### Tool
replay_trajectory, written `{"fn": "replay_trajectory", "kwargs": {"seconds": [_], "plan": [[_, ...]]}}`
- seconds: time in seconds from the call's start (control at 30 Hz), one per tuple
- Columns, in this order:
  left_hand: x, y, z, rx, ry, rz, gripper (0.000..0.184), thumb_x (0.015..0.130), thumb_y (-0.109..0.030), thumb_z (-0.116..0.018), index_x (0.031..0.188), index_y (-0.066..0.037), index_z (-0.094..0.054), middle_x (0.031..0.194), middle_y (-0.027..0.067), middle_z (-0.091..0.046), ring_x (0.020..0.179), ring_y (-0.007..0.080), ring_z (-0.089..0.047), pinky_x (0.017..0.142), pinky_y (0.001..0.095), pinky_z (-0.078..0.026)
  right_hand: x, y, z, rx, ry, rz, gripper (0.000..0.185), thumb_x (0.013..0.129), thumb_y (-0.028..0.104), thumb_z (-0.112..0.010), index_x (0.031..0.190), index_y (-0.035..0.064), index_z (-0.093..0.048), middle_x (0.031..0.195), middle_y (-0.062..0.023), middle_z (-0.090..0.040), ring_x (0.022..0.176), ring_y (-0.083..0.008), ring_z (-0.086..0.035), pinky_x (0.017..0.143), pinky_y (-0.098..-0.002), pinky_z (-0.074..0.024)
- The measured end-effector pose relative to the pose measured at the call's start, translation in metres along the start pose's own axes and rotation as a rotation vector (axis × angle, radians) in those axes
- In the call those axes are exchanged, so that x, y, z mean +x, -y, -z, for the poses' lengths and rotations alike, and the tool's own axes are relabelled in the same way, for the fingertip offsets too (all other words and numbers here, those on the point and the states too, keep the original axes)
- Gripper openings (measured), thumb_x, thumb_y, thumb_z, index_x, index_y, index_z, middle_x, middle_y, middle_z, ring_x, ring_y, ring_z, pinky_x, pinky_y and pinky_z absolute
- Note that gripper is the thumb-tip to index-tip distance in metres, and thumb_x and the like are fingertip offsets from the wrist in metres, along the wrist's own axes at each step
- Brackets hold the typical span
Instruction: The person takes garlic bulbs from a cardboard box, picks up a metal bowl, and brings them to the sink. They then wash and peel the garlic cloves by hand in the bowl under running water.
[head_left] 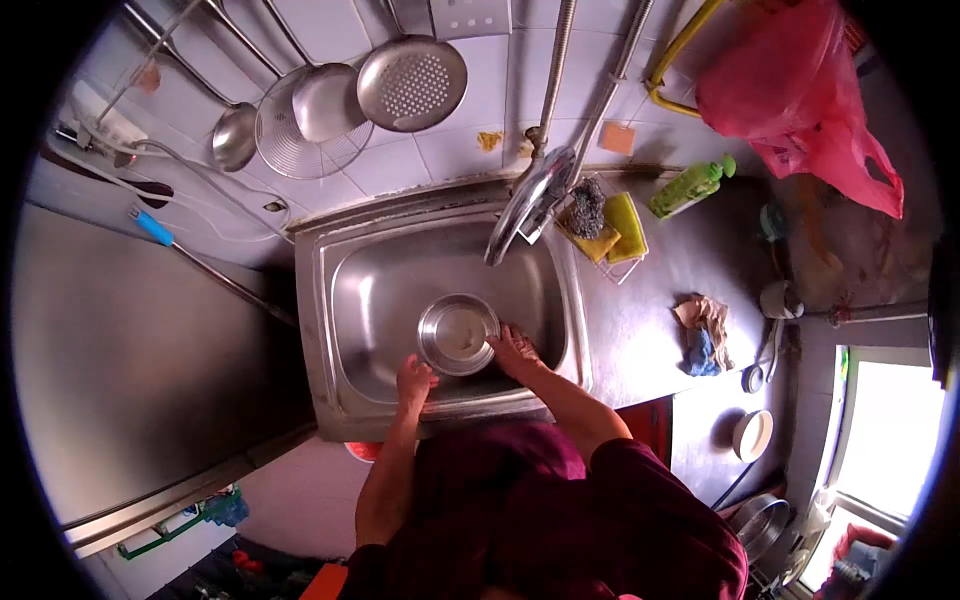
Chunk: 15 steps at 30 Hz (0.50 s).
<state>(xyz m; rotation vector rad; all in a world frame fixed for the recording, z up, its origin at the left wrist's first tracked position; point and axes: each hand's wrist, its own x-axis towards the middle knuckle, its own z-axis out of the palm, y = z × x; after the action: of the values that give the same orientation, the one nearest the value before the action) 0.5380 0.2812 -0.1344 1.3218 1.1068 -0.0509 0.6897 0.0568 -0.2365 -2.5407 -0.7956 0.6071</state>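
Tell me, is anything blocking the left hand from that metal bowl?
Nothing visible stands between the left hand and the metal bowl. The right hand is at the bowl's right side; the faucet stands farther back.

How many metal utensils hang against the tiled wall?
4, left to right: ladle; wire strainer, partly hidden; broad turner; perforated skimmer. More may hang out of frame.

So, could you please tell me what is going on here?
A person is handling a metal bowl in the sink. The right hand is at the bowl's right rim; the left hand is close to its near left side, though whether it touches is unclear. The tap reaches over the sink, and a sponge sits on a rack beside it.
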Motion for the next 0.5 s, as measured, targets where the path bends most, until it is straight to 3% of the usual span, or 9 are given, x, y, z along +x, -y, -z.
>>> {"fn": "replay_trajectory", "kwargs": {"seconds": [0.1, 0.17, 0.2, 0.27, 0.33, 0.37, 0.4, 0.47, 0.5], "plan": [[0.003, 0.017, -0.003, 0.013, -0.002, -0.07, 0.048, 0.094, -0.011, -0.053, 0.135, 0.009, -0.041, 0.099, 0.0192, -0.068, 0.077, 0.0285, -0.069, 0.06, 0.0353, -0.058, -0.005, 0.022, 0.059, -0.038, 0.112, 0.051, 0.054, 0.079, 0.024, -0.074, 0.129, 0.0222, -0.055, 0.128, -0.021, -0.046, 0.117, -0.0438, -0.053, 0.091, -0.0515, -0.0524], [-0.002, 0.006, -0.007, 0.362, 0.055, -0.164, 0.047, 0.091, -0.014, -0.057, 0.132, 0.007, -0.046, 0.102, 0.0195, -0.068, 0.089, 0.0271, -0.068, 0.067, 0.0353, -0.058, -0.001, 0.014, 0.056, -0.081, 0.19, 0.055, 0.054, 0.078, 0.023, -0.075, 0.129, 0.0214, -0.055, 0.125, -0.0213, -0.047, 0.114, -0.0441, -0.055, 0.089, -0.0506, -0.0537], [0.01, 0.022, -0.006, 0.358, 0.052, -0.162, 0.047, 0.091, -0.014, -0.057, 0.132, 0.007, -0.046, 0.102, 0.0195, -0.068, 0.089, 0.0271, -0.068, 0.067, 0.0353, -0.058, 0.002, -0.002, 0.035, -0.01, 0.131, 0.021, 0.057, 0.077, 0.024, -0.076, 0.13, 0.0203, -0.055, 0.124, -0.0209, -0.048, 0.113, -0.0436, -0.056, 0.087, -0.0504, -0.0543], [0.07, 0.103, -0.004, 0.421, 0.054, -0.434, 0.055, 0.095, -0.015, -0.056, 0.142, 0.005, -0.035, 0.102, 0.0219, -0.067, 0.073, 0.0269, -0.07, 0.06, 0.0397, -0.059, 0.001, 0.0, 0.047, 0.053, 0.069, -0.019, 0.059, 0.077, 0.025, -0.077, 0.131, 0.0192, -0.054, 0.123, -0.0205, -0.049, 0.112, -0.0432, -0.056, 0.086, -0.0501, -0.0548], [0.076, 0.109, -0.012, 0.344, 0.086, -0.339, 0.056, 0.095, -0.016, -0.057, 0.142, 0.005, -0.036, 0.102, 0.0218, -0.067, 0.072, 0.0266, -0.07, 0.06, 0.0389, -0.059, -0.004, 0.043, 0.115, 1.145, 0.13, -0.676, 0.064, 0.075, 0.029, -0.079, 0.133, 0.0186, -0.052, 0.125, -0.02, -0.049, 0.113, -0.0421, -0.057, 0.087, -0.0499, -0.0545], [0.047, 0.068, -0.018, 0.222, 0.113, -0.151, 0.057, 0.095, -0.018, -0.059, 0.142, 0.005, -0.036, 0.102, 0.0216, -0.067, 0.072, 0.0263, -0.07, 0.059, 0.0381, -0.059, -0.005, 0.036, 0.113, 1.14, 0.128, -0.68, 0.064, 0.075, 0.029, -0.079, 0.133, 0.0186, -0.052, 0.125, -0.02, -0.049, 0.113, -0.0421, -0.057, 0.087, -0.0499, -0.0545], [0.027, 0.045, -0.023, 0.144, 0.127, -0.035, 0.058, 0.094, -0.02, -0.06, 0.141, 0.005, -0.037, 0.102, 0.0215, -0.067, 0.072, 0.026, -0.07, 0.059, 0.0373, -0.059, -0.009, 0.023, 0.112, 0.768, 0.216, -0.48, 0.065, 0.075, 0.03, -0.079, 0.133, 0.0191, -0.052, 0.125, -0.0193, -0.05, 0.113, -0.0397, -0.058, 0.087, -0.0499, -0.0546], [0.008, 0.014, -0.035, 0.024, 0.152, 0.097, 0.061, 0.094, -0.024, -0.063, 0.141, 0.006, -0.038, 0.102, 0.0212, -0.068, 0.071, 0.0254, -0.07, 0.058, 0.0357, -0.059, -0.016, 0.016, 0.119, 0.376, 0.302, -0.279, 0.066, 0.075, 0.032, -0.079, 0.134, 0.0195, -0.052, 0.125, -0.0186, -0.051, 0.112, -0.0373, -0.059, 0.086, -0.0498, -0.0547], [0.004, 0.004, -0.041, -0.032, 0.155, 0.128, 0.062, 0.094, -0.026, -0.062, 0.142, 0.005, -0.037, 0.101, 0.021, -0.068, 0.07, 0.025, -0.07, 0.057, 0.0356, -0.059, -0.021, 0.022, 0.13, 0.009, 0.257, -0.136, 0.066, 0.074, 0.033, -0.078, 0.134, 0.0194, -0.053, 0.124, -0.0183, -0.052, 0.111, -0.0354, -0.06, 0.086, -0.0497, -0.0549]]}}
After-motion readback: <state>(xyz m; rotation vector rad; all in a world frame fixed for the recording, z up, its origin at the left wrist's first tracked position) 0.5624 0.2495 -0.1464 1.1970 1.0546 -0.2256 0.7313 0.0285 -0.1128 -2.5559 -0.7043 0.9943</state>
